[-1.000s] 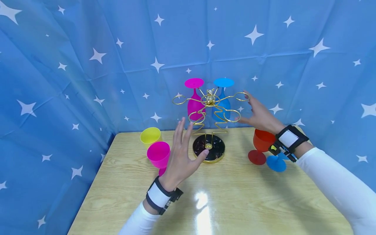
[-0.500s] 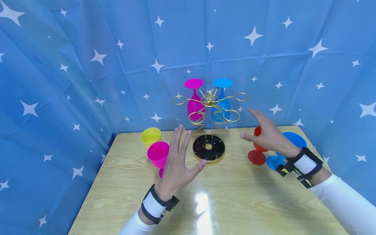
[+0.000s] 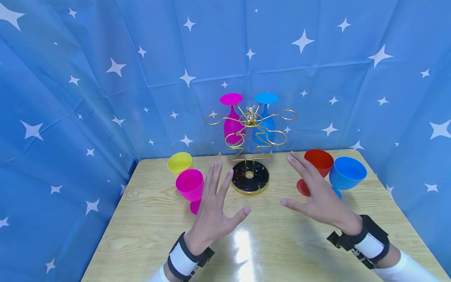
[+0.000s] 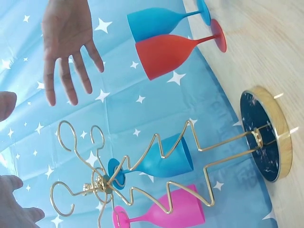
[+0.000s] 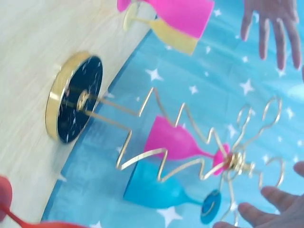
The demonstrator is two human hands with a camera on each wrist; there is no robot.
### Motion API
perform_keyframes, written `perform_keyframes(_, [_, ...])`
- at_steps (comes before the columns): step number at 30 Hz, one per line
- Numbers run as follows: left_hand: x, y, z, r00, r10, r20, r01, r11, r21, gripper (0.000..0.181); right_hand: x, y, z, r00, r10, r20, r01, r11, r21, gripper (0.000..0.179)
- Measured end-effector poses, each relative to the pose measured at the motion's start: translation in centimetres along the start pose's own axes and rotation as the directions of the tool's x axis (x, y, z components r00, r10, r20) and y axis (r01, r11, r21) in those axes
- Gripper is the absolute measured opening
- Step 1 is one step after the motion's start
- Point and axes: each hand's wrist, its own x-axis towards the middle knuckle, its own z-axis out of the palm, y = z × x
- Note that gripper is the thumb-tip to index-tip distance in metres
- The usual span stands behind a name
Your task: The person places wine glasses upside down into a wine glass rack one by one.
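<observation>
A gold wire goblet rack [image 3: 250,117] with a small bear figure on top stands on a round black base [image 3: 258,180]. A magenta goblet [image 3: 232,126] and a blue goblet [image 3: 269,125] hang upside down at its back; several front rings hold nothing. My left hand [image 3: 212,215] hovers in front of the rack's left side with fingers spread, near an upright magenta goblet [image 3: 189,185]. To the right, my right hand [image 3: 322,201] is also spread and holds nothing, overlapping the foot of a red goblet [image 3: 318,161]. In the left wrist view the right hand [image 4: 69,38] shows its palm.
A yellow goblet [image 3: 180,162] stands at the back left of the wooden table [image 3: 141,227]. At the right an upright blue goblet [image 3: 347,172] stands beside the red one. A blue star-patterned cloth [image 3: 151,51] hangs behind and along the left side.
My right hand has drawn back from beside the rack's right rings, down and toward me, uncovering the red and blue goblets' bowls. My left hand has lowered slightly. The rack and goblets stay put.
</observation>
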Motion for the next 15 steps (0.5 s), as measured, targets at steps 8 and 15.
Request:
perform_keyframes(8, [-1.6,0.6,0.5,1.0,0.008,0.017,-0.008,1.0,0.026,0.088,-2.0,-1.0,2.7,0.998,-0.052,-0.018,0.052,0.999,-0.002,0.115])
perform_keyframes(15, [-2.7,0.7,1.0,1.0,0.006,0.024,-0.007,1.0,0.024,0.087,-3.2,-1.4,4.6,1.0,-0.029,0.012,0.029,1.0,0.009,0.116])
